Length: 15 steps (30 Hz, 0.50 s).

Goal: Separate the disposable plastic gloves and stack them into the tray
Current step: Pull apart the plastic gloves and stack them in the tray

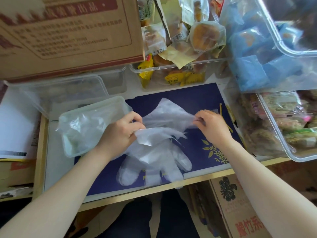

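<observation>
Head cam looking down at our two bare hands working over a dark blue mat (197,100) with gold leaf print. Our left hand (120,133) is pinched on the cuff edge of a thin plastic glove, and our right hand (212,126) is pinching the other end of a clear glove (168,112) stretched between them. Under that sits the pile of gloves (154,162), fingers pointing toward us, hanging close to the front edge of the wooden-rimmed tabletop (197,181).

The tray (68,148) is just left of our left hand, a clear plastic tub touching the mat's corner, with some crumpled clear plastic already inside. Behind it there's another clear container (56,95), and a big cardboard box (68,35) with red print looms over the back left.

Pretty crowded otherwise: a bin of wrapped pastries (178,69) straight ahead, a tilted clear bin of blue packets (260,54) at upper right, and another bin of snack bags (281,126) crowding the right side of the mat. A gold twisted cord (229,114) lies just beyond our right hand. More cardboard boxes (240,212) sit below the table beside our knees.
</observation>
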### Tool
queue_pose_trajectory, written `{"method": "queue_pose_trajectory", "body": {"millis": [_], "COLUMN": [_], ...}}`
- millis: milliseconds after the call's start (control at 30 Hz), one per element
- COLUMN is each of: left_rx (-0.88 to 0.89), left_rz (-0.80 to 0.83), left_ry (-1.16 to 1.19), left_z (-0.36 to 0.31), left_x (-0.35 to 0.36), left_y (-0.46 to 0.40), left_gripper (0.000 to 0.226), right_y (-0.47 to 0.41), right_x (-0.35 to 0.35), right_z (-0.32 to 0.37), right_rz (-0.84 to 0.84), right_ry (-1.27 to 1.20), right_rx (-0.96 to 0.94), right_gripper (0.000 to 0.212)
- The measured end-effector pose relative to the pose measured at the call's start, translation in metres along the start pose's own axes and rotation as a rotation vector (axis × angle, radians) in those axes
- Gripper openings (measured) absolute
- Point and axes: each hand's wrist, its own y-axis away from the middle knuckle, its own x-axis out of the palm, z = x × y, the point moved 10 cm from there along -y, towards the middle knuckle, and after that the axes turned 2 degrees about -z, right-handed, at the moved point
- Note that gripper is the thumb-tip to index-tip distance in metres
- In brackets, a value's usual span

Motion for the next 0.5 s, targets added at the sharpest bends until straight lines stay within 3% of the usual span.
{"method": "queue_pose_trajectory", "body": {"millis": [100, 200, 267, 367, 500], "left_rx": [-0.029, -0.026, -0.037, -0.045, -0.107], "left_rz": [-0.015, -0.013, -0.004, 0.015, 0.038], "left_ry": [0.172, 0.221, 0.269, 0.338, 0.412], "left_z": [0.011, 0.016, 0.018, 0.017, 0.021], "left_x": [-0.009, -0.013, -0.014, -0.017, -0.022], "left_y": [0.003, 0.002, 0.002, -0.002, -0.004], "left_gripper": [0.029, 0.032, 0.033, 0.035, 0.026], "right_y": [0.009, 0.010, 0.006, 0.008, 0.008], "right_x": [-0.001, -0.006, -0.009, 0.005, 0.004], "right_z": [-0.033, -0.017, 0.008, 0.040, 0.058], "right_rz": [-0.033, -0.056, -0.079, 0.076, 0.151], "right_ry": [0.001, -0.058, -0.368, -0.847, -0.901], "right_rx": [0.376, 0.408, 0.367, 0.484, 0.445], "right_gripper": [0.021, 0.051, 0.047, 0.024, 0.017]}}
